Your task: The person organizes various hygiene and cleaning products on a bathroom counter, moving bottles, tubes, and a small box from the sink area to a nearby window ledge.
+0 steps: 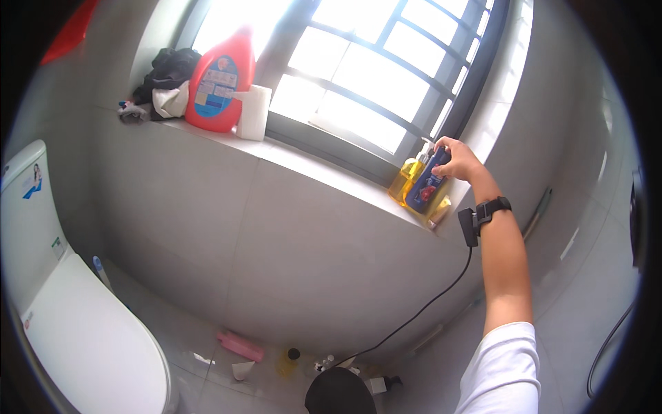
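Note:
My right hand (457, 160) reaches up to the right end of the tiled windowsill (310, 171). Its fingers and thumb grip the upper part of a dark blue plastic bottle (426, 186), which bears writing and a red picture. Against that bottle's left side is a clear pump bottle (407, 181) of yellow liquid with a white pump head. A small yellowish tube (440, 211) stands to the right of the blue bottle, near the sill's corner. Around my right wrist runs a black strap (494, 208) with a small device and a cable. My left hand is out of view.
Farther left on the sill are a red detergent jug (227, 111), a white container (254, 115) and dark crumpled cloth (168, 72). A white toilet (93, 336) stands at left. Below, a pink container (240, 345) and several bottles lie near the wall. The black cable (414, 321) hangs below my wrist.

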A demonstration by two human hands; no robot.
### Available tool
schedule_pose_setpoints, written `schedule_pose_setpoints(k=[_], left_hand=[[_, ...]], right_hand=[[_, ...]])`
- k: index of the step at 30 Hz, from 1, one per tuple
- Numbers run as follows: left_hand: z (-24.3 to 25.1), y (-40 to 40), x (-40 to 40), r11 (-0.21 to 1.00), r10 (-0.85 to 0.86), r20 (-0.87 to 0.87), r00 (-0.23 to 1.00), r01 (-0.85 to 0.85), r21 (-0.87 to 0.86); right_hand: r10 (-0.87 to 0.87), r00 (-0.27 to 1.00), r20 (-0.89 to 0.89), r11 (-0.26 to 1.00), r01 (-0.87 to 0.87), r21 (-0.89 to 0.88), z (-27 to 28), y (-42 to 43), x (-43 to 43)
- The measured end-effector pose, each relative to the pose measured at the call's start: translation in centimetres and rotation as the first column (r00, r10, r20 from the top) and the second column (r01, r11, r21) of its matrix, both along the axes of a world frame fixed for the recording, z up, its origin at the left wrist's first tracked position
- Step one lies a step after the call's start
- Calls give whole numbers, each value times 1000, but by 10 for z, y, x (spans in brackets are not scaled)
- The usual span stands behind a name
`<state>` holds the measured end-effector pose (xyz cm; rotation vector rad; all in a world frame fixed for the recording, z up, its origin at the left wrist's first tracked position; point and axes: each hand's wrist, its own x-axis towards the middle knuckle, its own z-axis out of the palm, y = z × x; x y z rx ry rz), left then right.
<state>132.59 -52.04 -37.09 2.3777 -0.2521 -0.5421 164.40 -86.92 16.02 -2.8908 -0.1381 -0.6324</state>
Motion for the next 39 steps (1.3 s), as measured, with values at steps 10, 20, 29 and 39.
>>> schedule_pose_setpoints(k=[10, 20, 29, 39], left_hand=[[-10, -5, 8, 998, -35, 42, 998, 33, 61], [-31, -4, -6, 1000, 4, 178, 984, -10, 28], [-18, -8, -5, 999, 21, 218, 976, -32, 44], [24, -22, 2, 997, 83, 301, 950, -81, -20]], right_hand=[[-126, 985, 118, 948, 155, -280, -15, -37, 12], [-216, 960, 176, 864, 272, -424, -14, -43, 10], [438, 745, 502, 811, -87, -579, -110, 94, -44], [437, 601, -669, 719, -680, -142, -512, 197, -33]])
